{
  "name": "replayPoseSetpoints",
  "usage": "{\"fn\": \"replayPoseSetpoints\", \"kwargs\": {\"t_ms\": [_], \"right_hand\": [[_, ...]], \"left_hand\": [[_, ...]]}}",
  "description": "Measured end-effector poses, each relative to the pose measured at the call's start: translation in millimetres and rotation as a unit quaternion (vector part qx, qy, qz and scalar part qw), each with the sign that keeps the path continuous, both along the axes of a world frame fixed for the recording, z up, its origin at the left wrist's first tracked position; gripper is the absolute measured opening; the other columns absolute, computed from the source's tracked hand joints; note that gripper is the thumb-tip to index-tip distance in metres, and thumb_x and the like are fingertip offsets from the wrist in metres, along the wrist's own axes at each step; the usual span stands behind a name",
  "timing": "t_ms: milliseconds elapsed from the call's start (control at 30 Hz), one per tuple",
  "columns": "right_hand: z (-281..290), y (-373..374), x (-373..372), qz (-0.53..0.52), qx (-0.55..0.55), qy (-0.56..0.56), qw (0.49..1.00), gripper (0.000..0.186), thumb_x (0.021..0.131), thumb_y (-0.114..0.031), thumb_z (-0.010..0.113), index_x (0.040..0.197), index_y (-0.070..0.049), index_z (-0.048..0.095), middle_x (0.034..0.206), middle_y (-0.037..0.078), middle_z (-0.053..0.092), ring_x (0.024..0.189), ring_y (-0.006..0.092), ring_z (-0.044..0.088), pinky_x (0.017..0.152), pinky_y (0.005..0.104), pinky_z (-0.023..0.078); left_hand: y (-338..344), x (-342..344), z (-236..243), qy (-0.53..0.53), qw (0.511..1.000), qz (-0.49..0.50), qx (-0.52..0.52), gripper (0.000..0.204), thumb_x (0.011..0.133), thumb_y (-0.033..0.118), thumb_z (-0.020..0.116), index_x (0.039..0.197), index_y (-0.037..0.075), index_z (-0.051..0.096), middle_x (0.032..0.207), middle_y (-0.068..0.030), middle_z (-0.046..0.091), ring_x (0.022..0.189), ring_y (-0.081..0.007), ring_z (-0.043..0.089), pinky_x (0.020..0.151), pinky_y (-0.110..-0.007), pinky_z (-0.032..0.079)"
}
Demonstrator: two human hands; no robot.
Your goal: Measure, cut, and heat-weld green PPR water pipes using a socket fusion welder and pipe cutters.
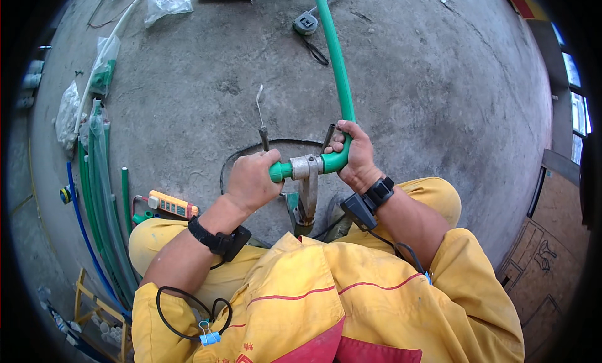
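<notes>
Between my hands stands a metal pipe-fusion heating tool with round sockets at its top. My left hand is closed around a short green pipe fitting, whose end meets the tool's left side. On the other side, my right hand grips a green elbow that meets the tool's right side. From this elbow a long green pipe runs away from me, past the top of the view. Parts of the fingers are hidden behind the fitting and elbow.
A tape measure lies on the concrete floor beyond my hands. Green pipes, a blue pipe and bagged fittings lie at left. A yellow-orange power strip is by my left knee; a wooden board is at right.
</notes>
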State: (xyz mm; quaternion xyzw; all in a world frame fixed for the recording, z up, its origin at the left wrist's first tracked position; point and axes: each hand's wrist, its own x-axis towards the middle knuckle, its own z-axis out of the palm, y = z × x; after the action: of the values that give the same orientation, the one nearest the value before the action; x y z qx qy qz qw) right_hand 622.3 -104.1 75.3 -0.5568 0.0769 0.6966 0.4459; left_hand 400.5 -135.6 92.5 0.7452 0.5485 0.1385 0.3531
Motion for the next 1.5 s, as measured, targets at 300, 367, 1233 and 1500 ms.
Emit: {"fn": "replayPoseSetpoints", "kwargs": {"t_ms": [300,367,1233,1500], "right_hand": [[-2.2,17.8,24.4,0.195,0.017,-0.084,0.977,0.010,0.082,-0.011,0.060,0.083,-0.003,0.054,0.066,0.005,0.050,0.056,0.0181,0.056,0.057,0.0368,0.054],[-3.8,13.9,11.7,0.126,0.025,-0.049,0.990,0.010,0.082,-0.010,0.060,0.083,-0.004,0.053,0.066,0.005,0.051,0.054,0.0173,0.054,0.054,0.0366,0.054],[-4.0,4.8,2.5,0.086,0.024,-0.077,0.993,0.007,0.082,-0.009,0.060,0.081,-0.007,0.053,0.064,0.001,0.047,0.051,0.0129,0.049,0.050,0.0340,0.049],[0.4,6.3,4.4,0.094,0.012,-0.054,0.994,0.008,0.081,-0.008,0.060,0.082,-0.008,0.052,0.066,0.001,0.047,0.053,0.0130,0.049,0.053,0.0353,0.050]], "left_hand": [[30.7,-20.1,26.4,-0.034,0.972,-0.068,-0.221,0.018,0.067,0.015,0.071,0.080,0.004,0.065,0.076,-0.0186,0.064,0.072,-0.0368,0.063,0.064,-0.039,0.050],[31.7,-20.7,22.7,-0.019,0.969,-0.084,-0.232,0.017,0.067,0.016,0.071,0.078,0.004,0.066,0.074,-0.0189,0.064,0.070,-0.0368,0.062,0.064,-0.039,0.050],[14.1,-16.1,1.9,0.008,0.995,-0.087,-0.046,0.011,0.061,0.015,0.068,0.066,0.006,0.063,0.064,-0.0182,0.061,0.064,-0.0386,0.061,0.060,-0.043,0.051],[17.0,-17.0,3.7,0.009,0.994,-0.091,-0.067,0.016,0.060,0.018,0.068,0.061,0.005,0.059,0.065,-0.0180,0.061,0.067,-0.0386,0.062,0.064,-0.045,0.051]]}}
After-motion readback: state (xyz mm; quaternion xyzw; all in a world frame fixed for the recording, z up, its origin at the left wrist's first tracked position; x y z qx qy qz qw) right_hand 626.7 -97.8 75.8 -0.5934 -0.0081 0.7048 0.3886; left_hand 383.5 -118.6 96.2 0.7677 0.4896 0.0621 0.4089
